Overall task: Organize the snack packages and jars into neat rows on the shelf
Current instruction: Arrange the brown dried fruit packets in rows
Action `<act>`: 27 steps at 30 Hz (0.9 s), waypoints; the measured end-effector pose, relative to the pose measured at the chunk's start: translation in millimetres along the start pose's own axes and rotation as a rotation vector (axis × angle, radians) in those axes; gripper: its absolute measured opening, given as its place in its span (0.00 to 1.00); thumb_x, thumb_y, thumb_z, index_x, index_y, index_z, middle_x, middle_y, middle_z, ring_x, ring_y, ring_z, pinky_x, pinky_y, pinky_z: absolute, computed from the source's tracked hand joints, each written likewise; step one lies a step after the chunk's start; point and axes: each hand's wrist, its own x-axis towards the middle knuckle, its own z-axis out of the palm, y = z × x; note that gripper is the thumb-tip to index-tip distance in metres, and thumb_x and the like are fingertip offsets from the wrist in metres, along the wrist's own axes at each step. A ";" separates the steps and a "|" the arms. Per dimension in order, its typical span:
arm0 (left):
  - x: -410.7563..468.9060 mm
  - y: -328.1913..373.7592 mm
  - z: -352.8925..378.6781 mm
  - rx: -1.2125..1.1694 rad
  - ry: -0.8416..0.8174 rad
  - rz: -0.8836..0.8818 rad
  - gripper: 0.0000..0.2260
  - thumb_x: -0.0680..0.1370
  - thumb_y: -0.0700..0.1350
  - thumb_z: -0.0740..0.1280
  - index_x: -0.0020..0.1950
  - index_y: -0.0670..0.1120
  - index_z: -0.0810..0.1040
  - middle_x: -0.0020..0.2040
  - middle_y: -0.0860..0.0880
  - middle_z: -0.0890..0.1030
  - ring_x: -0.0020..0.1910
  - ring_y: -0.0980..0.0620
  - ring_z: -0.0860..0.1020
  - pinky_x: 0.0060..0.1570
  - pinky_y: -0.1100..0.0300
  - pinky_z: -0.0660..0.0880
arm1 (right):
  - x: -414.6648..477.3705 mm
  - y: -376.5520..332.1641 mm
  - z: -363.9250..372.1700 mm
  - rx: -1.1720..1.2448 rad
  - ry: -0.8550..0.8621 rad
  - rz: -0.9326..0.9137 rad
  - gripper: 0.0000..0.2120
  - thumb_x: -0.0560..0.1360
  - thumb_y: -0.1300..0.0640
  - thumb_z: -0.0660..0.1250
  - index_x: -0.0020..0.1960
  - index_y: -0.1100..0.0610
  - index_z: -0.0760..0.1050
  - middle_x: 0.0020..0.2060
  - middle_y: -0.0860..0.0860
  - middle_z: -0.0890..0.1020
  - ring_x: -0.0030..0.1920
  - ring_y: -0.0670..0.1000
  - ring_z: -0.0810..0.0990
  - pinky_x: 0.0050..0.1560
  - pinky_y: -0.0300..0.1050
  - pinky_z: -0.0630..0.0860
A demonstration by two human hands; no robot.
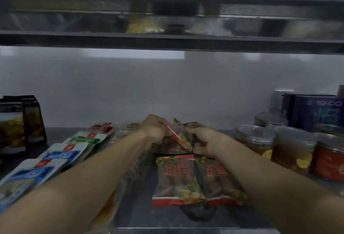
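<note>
While pinching the snack packet (179, 137) by its red edge with curled fingers of the left hand (154, 128), and clutching its far side with curled fingers of the right hand (203, 141), risks tearing the seal or dropping it. Held over the middle of the shelf (139, 207), at twelve o'clock from two flat packets (176, 179). Could knock the jars (255, 138) at three o'clock with the right forearm, or drag the white pouches (61, 157) at nine o'clock. Unclear: goods beneath the hands, blurred upper shelf (167, 41), box (316, 110) cut off at right.
</note>
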 end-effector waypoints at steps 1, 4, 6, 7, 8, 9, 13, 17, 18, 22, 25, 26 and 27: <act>-4.1 0.6 -0.5 -0.019 0.009 0.031 0.05 0.73 0.33 0.72 0.41 0.43 0.83 0.41 0.45 0.83 0.42 0.50 0.80 0.39 0.64 0.78 | 0.5 0.0 -1.1 0.018 -0.018 0.013 0.06 0.76 0.58 0.71 0.46 0.61 0.78 0.37 0.55 0.82 0.31 0.52 0.82 0.32 0.46 0.81; -17.7 3.0 -4.0 -0.115 0.025 0.117 0.05 0.73 0.31 0.71 0.47 0.38 0.83 0.43 0.41 0.84 0.43 0.46 0.83 0.43 0.65 0.79 | -5.0 -2.2 -5.0 0.053 -0.063 -0.002 0.12 0.73 0.57 0.74 0.53 0.61 0.78 0.41 0.56 0.83 0.36 0.53 0.83 0.38 0.50 0.83; -26.8 6.4 -8.7 -0.161 0.017 0.167 0.07 0.73 0.31 0.70 0.50 0.36 0.82 0.44 0.38 0.84 0.43 0.45 0.83 0.42 0.64 0.78 | -10.3 -7.1 -8.0 0.094 -0.074 -0.021 0.16 0.72 0.58 0.75 0.56 0.63 0.78 0.45 0.59 0.84 0.41 0.56 0.84 0.42 0.51 0.82; -30.9 8.4 -11.0 -0.179 0.017 0.196 0.07 0.74 0.31 0.70 0.51 0.36 0.82 0.44 0.38 0.84 0.41 0.48 0.82 0.39 0.66 0.78 | -11.9 -9.5 -9.4 0.120 -0.091 -0.030 0.16 0.72 0.59 0.75 0.56 0.64 0.77 0.47 0.60 0.84 0.42 0.57 0.84 0.43 0.51 0.82; -34.0 10.8 -13.3 -0.194 0.020 0.218 0.07 0.74 0.31 0.69 0.51 0.36 0.82 0.43 0.38 0.84 0.39 0.50 0.82 0.36 0.68 0.78 | -16.1 -12.2 -10.1 0.144 -0.115 -0.047 0.15 0.72 0.59 0.74 0.55 0.65 0.77 0.47 0.60 0.84 0.42 0.57 0.84 0.44 0.52 0.82; -36.8 12.9 -14.9 -0.203 0.019 0.230 0.07 0.74 0.32 0.69 0.51 0.36 0.82 0.43 0.39 0.85 0.37 0.53 0.82 0.35 0.69 0.78 | -19.7 -15.0 -10.6 0.178 -0.152 -0.061 0.12 0.74 0.60 0.73 0.54 0.65 0.78 0.46 0.61 0.84 0.40 0.57 0.85 0.42 0.51 0.83; -41.7 22.8 -16.1 -0.301 -0.045 0.135 0.12 0.73 0.34 0.71 0.56 0.37 0.78 0.48 0.40 0.84 0.42 0.51 0.83 0.40 0.64 0.80 | -25.5 -22.7 -15.2 0.264 -0.211 -0.195 0.19 0.67 0.64 0.75 0.56 0.66 0.78 0.48 0.61 0.85 0.44 0.58 0.86 0.48 0.54 0.83; -37.0 27.7 -7.2 -0.282 -0.132 0.015 0.29 0.69 0.55 0.75 0.65 0.47 0.70 0.56 0.46 0.80 0.53 0.48 0.80 0.56 0.50 0.77 | -31.1 -23.5 -22.2 0.134 -0.175 -0.356 0.30 0.59 0.66 0.79 0.60 0.64 0.77 0.50 0.59 0.85 0.50 0.58 0.85 0.59 0.55 0.78; -37.2 28.8 -2.7 -0.300 -0.121 0.034 0.28 0.70 0.54 0.75 0.65 0.44 0.72 0.55 0.45 0.81 0.51 0.48 0.81 0.53 0.53 0.78 | -35.0 -23.3 -23.0 0.103 -0.170 -0.376 0.26 0.62 0.70 0.77 0.59 0.64 0.77 0.50 0.59 0.85 0.50 0.58 0.85 0.57 0.55 0.79; -38.9 29.9 12.4 -0.444 -0.043 0.090 0.11 0.75 0.38 0.70 0.56 0.36 0.79 0.43 0.44 0.84 0.32 0.56 0.83 0.30 0.66 0.76 | -48.1 -25.9 -28.9 0.032 -0.195 -0.406 0.18 0.69 0.70 0.74 0.57 0.62 0.78 0.50 0.59 0.86 0.51 0.59 0.85 0.58 0.57 0.79; -34.3 24.2 14.8 -0.432 -0.042 0.085 0.09 0.75 0.38 0.70 0.53 0.37 0.80 0.42 0.43 0.84 0.34 0.54 0.83 0.31 0.63 0.78 | -52.2 -24.8 -33.3 -0.067 -0.193 -0.408 0.14 0.72 0.60 0.74 0.57 0.60 0.79 0.48 0.56 0.86 0.52 0.57 0.84 0.60 0.58 0.77; -32.1 22.3 15.8 -0.431 -0.053 0.091 0.10 0.74 0.39 0.71 0.53 0.37 0.81 0.45 0.42 0.85 0.37 0.52 0.84 0.34 0.61 0.79 | -51.9 -23.9 -34.0 -0.089 -0.155 -0.433 0.14 0.72 0.59 0.74 0.56 0.61 0.80 0.48 0.56 0.86 0.52 0.57 0.85 0.60 0.58 0.77; -31.2 21.7 16.5 -0.445 -0.070 0.090 0.11 0.73 0.40 0.71 0.54 0.37 0.81 0.46 0.42 0.85 0.39 0.50 0.84 0.35 0.60 0.80 | -51.0 -23.0 -34.1 -0.088 -0.114 -0.454 0.15 0.72 0.59 0.74 0.57 0.62 0.79 0.48 0.57 0.86 0.51 0.57 0.85 0.59 0.58 0.78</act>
